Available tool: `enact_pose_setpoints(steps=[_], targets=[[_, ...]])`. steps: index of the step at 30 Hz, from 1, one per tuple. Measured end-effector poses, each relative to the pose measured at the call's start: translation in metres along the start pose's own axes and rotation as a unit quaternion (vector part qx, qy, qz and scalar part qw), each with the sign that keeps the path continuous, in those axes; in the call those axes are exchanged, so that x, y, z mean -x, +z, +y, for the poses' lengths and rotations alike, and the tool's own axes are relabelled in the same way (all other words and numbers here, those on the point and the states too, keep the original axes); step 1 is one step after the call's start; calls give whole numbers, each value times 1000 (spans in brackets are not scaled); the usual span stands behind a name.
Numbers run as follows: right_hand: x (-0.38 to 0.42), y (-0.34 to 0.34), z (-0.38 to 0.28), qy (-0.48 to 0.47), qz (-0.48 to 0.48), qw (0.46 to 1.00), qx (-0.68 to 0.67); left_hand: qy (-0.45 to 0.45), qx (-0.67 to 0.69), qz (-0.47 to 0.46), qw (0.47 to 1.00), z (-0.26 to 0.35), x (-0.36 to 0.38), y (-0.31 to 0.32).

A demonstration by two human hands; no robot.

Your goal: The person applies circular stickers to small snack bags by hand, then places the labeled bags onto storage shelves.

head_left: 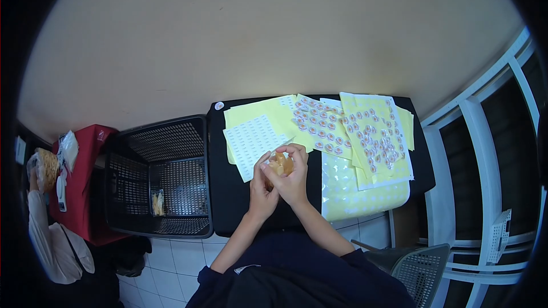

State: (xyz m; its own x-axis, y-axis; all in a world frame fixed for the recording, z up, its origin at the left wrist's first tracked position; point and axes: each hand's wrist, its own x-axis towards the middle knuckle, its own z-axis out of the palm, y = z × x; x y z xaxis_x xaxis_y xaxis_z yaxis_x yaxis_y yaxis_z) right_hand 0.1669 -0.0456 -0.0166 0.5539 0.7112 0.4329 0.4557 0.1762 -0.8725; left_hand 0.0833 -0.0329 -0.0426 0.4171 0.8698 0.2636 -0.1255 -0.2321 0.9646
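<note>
Both hands meet over the front middle of the black-covered table. Between them is a small clear packet of tan pieces (281, 164), partly hidden by fingers. My left hand (263, 195) wraps its near left side. My right hand (294, 181) grips it from the right, with thumb and fingers curled around the top. Just beyond the hands lies a white sheet of small printed labels (251, 140), on top of plain yellow backing sheets (258, 107). To the right, yellow sheets carry round red-and-white stickers (322, 122).
Left of the table stands a black plastic crate (181, 185) with a similar packet (158, 202) inside. Glossy sheets (365, 199) overhang the table's front right. A grey chair (419, 268) is at lower right. Far left, another person's sleeve (43, 228) reaches toward a red-covered table (85, 165).
</note>
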Motion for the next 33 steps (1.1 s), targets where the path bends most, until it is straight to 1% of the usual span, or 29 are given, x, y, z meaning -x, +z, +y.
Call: enact_pose_setpoints(steps=[5, 8, 10, 11, 13, 14, 15, 17, 18, 19, 20, 21, 22, 23, 24, 25, 26, 27, 28, 29, 30, 32, 33], targets=[[9, -22, 11, 34, 20, 999, -15, -16, 13, -29, 999, -7, 10, 20], [11, -41, 18, 41, 46, 997, -38, -18, -6, -52, 998, -11, 15, 33], [14, -54, 25, 68, 47, 996, -37, 0, -52, -73, 996, -12, 17, 43], [15, -59, 31, 64, 65, 994, -56, 1, -51, -79, 996, -10, 17, 48], [17, -76, 38, 66, 75, 993, -59, -2, -60, -127, 990, -3, 18, 60], [18, -85, 41, 67, 81, 992, -64, -1, -59, -131, 990, -1, 19, 67], [20, -94, 46, 48, 117, 992, -29, -25, -1, -119, 993, 1, 19, 75], [22, -121, 64, 81, 162, 983, 18, -76, 106, -88, 988, -2, 20, 86], [19, -141, 74, 78, 185, 978, 54, -101, 154, -69, 980, -10, 20, 89], [16, -163, 90, 86, 211, 971, 67, -96, 158, -65, 980, -20, 18, 87], [12, -186, 103, 90, 234, 963, 94, -147, 191, -83, 967, -24, 16, 81], [6, -212, 116, 77, 234, 957, 156, -190, 218, -64, 955, -34, 15, 77], [-2, -236, 123, 53, 216, 953, 207, -234, 244, -45, 940, -43, 15, 74], [-10, -258, 131, 43, 178, 951, 249, -267, 294, -59, 916, -48, 13, 69], [-18, -275, 137, 24, 137, 955, 261, -299, 343, -71, 888, -52, 12, 64], [-24, -291, 146, 9, 86, 953, 292, -320, 363, -71, 872, -62, 14, 61], [-29, -302, 155, -8, 35, 946, 321, -347, 422, -57, 836, -78, 19, 55], [-34, -306, 156, -9, 33, 946, 322, -336, 459, -64, 820, -78, 19, 50], [-37, -310, 158, -3, -23, 938, 345, -325, 494, -73, 803, -79, 19, 47], [-39, -314, 159, 1, -79, 927, 367, -315, 485, -65, 814, -80, 20, 48], [-40, -316, 162, 0, -81, 927, 367, -314, 486, -63, 814, -77, 21, 52], [-39, -316, 170, -8, -118, 906, 406, -319, 413, -9, 853, -71, 22, 57], [-38, -316, 174, 0, -120, 905, 408, -313, 410, -5, 857, -68, 23, 58]])
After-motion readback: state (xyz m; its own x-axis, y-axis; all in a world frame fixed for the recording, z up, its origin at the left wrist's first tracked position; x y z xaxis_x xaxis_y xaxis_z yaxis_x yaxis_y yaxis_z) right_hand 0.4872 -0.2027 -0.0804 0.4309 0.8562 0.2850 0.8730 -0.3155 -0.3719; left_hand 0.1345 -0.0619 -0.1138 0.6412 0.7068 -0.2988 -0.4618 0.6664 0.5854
